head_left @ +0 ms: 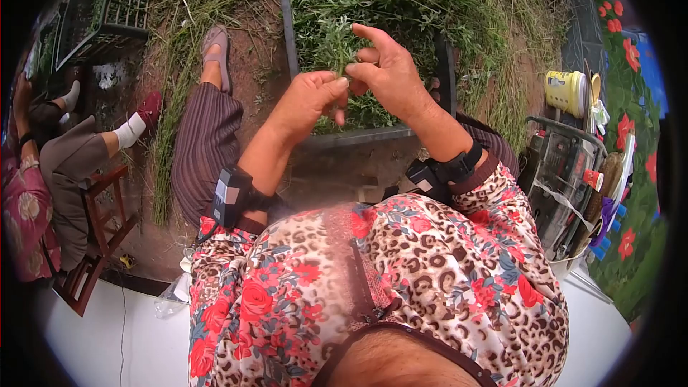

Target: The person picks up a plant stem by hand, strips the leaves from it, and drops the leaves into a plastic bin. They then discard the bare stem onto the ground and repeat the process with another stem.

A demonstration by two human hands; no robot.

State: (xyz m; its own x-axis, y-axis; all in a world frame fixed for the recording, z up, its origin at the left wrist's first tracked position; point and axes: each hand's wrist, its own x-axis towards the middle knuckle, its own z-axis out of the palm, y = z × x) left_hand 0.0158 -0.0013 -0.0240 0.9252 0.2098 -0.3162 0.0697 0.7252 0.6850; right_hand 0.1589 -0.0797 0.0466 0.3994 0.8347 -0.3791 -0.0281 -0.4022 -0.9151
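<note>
Over a dark crate (358,136) filled with cut green plants (416,0), my two hands are close together. A small leafy sprig (337,46) rises between them. My left hand (308,100) is closed, its thumb and forefinger pinched at the lower end of the sprig. My right hand (390,75) has its thumb against the sprig's stem, with the forefinger stretched out above and the other fingers curled. Both wrists carry black strapped devices.
At the left, a co-worker's legs (75,154) show beside a wooden stool (97,222) and a black crate (107,18). Stalks (168,122) cover parts of the ground. On the right stand a yellow-white bucket (566,93) and a loaded clear container (562,179).
</note>
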